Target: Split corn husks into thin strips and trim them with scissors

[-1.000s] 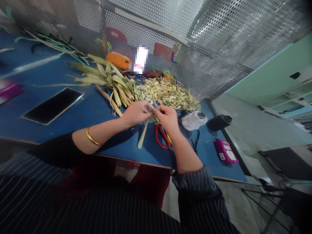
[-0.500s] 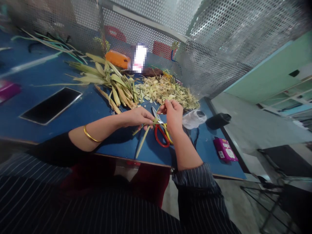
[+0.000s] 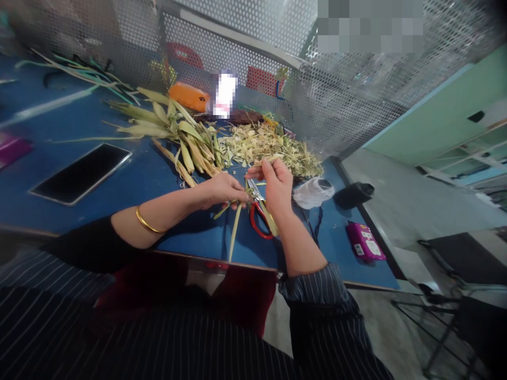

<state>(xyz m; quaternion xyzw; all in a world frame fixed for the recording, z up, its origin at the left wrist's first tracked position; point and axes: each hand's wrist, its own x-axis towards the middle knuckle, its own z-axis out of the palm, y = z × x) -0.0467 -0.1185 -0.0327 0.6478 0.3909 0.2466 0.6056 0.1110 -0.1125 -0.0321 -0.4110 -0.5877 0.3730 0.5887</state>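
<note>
My left hand (image 3: 226, 191) is closed, its thumb and fingers pinching narrow corn husk strips. One pale strip (image 3: 235, 232) hangs from it toward the table's front edge, and a short greenish end pokes out below the fingers. My right hand (image 3: 276, 184) is raised just to the right, thumb against bent fingers, with a thin husk strip seeming to pass through them; part of that grip is hidden. Beneath and between the hands lie scissors (image 3: 259, 220) with one red and one yellow handle, blades pointing away from me.
Behind the hands lie long corn husks (image 3: 190, 142) and a heap of shredded husk (image 3: 273, 145). A white thread spool (image 3: 314, 192), a black roll (image 3: 354, 195) and a purple packet (image 3: 365, 241) stand right. A dark phone (image 3: 81, 173) lies left; a perforated metal screen (image 3: 237, 47) borders the back.
My hands have moved apart from their close pinch, uncovering the scissors. The right hand rose, then shifted slightly left. The hanging strip now reaches lower and hangs straighter.
</note>
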